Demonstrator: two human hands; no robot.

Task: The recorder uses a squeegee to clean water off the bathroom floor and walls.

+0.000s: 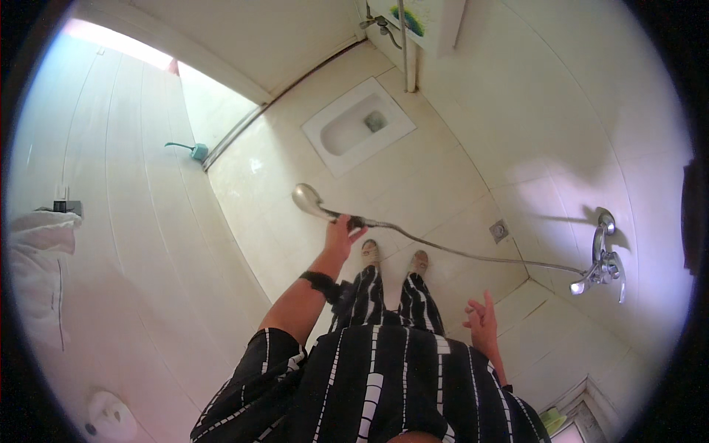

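Observation:
A silver shower head (308,199) is held out in front of me by its handle, with my left hand (341,235) closed around it. From the handle a metal hose (458,252) runs right to a chrome wall faucet (605,267) with a spout and lever. My right hand (481,320) is raised near my right side, its fingers apart and nothing in them. Beyond the shower head, a white squat toilet (325,118) is set into the tiled floor. No water shows clearly at the shower head.
A round-edged floor drain (499,231) lies near the right wall. At the far left, a teal long-handled brush or scoop (198,152) is by the doorway. A white towel (40,266) hangs on the left wall. Pipes with a valve (380,22) stand at the back.

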